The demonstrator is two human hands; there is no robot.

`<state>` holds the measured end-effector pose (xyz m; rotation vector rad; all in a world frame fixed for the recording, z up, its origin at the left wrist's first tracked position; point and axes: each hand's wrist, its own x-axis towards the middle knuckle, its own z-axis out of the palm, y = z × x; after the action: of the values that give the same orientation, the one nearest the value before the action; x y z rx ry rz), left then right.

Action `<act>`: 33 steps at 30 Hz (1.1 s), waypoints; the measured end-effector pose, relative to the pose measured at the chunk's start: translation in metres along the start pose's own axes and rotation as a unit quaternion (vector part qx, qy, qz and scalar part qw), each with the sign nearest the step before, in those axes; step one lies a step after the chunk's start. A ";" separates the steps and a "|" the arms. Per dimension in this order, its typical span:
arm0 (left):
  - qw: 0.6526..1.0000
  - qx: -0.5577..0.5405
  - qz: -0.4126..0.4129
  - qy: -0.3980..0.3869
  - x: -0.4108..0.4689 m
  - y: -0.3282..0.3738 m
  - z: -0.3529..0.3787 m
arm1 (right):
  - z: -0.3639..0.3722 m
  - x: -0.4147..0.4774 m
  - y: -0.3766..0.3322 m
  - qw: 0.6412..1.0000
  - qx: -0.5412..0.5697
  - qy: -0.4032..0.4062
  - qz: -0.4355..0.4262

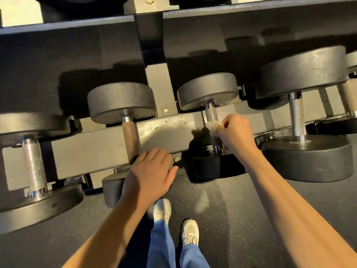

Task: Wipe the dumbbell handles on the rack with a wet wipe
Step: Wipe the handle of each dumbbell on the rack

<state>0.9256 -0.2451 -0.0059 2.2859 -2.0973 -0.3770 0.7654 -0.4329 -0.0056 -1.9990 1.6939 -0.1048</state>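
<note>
Right hand (235, 134) pinches the wipe (212, 127) around a dumbbell handle (211, 114), left hand (150, 171) rests flat nearby; next, probably rubbing along it.

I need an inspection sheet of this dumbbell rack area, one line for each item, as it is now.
Surface: rack beam dark, with pale scuffed patches.
Job's things: wet wipe pressed on the steel handle of the third dumbbell from the left; brown handle beside it.
Clutter: nothing seen.
Hands: right hand pinches the wet wipe; left hand rests on the brown handle's near end, finger grip hidden.
Cables: nothing seen.
Surroundings: dark speckled floor, white shoes, an upper shelf.
</note>
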 end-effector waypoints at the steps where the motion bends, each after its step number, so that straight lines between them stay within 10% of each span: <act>1: 1.000 0.000 0.000 -0.005 0.001 0.000 -0.001 | 0.001 0.005 -0.002 0.999 0.027 0.016 0.009; 9: 0.999 0.011 0.013 -0.030 0.008 0.003 -0.007 | -0.011 0.004 0.004 0.993 -0.047 -0.113 0.002; 15: 0.983 -0.180 -0.019 0.023 0.054 0.057 -0.009 | -0.036 -0.018 0.043 0.994 0.097 0.040 -0.040; 22: 0.984 -0.156 0.077 0.047 0.126 0.152 -0.002 | -0.078 -0.037 0.105 0.968 0.145 0.204 0.020; 33: 0.989 -0.094 0.100 0.061 0.132 0.159 0.009 | -0.114 0.008 0.150 0.979 -0.039 0.191 0.065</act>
<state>0.7774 -0.3896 -0.0085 1.9250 -2.1054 -0.3985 0.5890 -0.4915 0.0266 -2.0130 2.0893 -0.4058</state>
